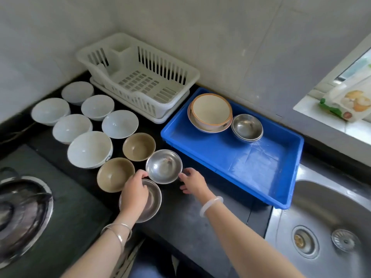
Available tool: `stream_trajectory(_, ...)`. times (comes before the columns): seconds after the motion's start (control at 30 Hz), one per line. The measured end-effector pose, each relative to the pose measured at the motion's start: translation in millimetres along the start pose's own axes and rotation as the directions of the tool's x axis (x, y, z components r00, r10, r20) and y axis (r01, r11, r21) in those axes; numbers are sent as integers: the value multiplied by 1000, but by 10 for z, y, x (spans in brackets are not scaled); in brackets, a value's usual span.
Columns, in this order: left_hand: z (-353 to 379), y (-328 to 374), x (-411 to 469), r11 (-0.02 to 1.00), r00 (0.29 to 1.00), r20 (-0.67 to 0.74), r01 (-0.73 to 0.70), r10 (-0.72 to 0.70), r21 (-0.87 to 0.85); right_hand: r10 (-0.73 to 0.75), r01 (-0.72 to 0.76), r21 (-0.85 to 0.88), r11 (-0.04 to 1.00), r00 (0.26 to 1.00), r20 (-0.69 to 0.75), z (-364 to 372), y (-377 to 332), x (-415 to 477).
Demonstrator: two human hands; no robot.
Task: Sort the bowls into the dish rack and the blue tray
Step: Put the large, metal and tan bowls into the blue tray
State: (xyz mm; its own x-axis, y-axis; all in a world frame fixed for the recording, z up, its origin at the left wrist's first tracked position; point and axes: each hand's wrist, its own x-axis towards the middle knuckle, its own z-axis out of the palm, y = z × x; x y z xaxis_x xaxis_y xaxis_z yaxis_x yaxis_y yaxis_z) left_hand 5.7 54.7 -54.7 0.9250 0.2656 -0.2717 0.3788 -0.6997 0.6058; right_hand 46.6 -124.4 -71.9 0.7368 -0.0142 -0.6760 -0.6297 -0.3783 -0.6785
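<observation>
A steel bowl [164, 166] sits at the counter's front, gripped at its rim by my left hand [135, 191] on one side and my right hand [193, 181] on the other. A second steel bowl [153, 199] lies partly under my left hand. Two tan bowls [139, 146] [114, 173] and several white bowls [90, 149] stand to the left. The white dish rack [138, 77] at the back holds no bowls. The blue tray [251, 157] holds stacked cream bowls [210, 111] and stacked steel bowls [247, 127].
A gas stove with a steel pot lid [18, 213] is at the left. A steel sink [329, 217] lies at the right. A food packet [349, 101] rests on the window ledge. Tiled walls close the corner behind.
</observation>
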Motion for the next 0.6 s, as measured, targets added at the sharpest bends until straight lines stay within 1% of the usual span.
stream_trajectory(0.13, 1, -70, 54, 999, 1000, 9, -30, 30, 44, 41, -42, 113, 993, 999, 16, 116, -101, 58)
stream_trajectory(0.23, 4, -83, 100, 995, 998, -9, -61, 62, 78, 45, -39, 203, 978, 999, -25, 113, -134, 58)
stream_trajectory(0.47, 12, -63, 151, 990, 994, -6, -107, 108, 87, 21, 6, 227, 974, 993, -116, -136, -12, -95)
stream_trajectory(0.6, 29, 48, 159, 987, 990, 0, -137, 138, 86, -16, 45, 196, 979, 989, -146, -271, 39, -200)
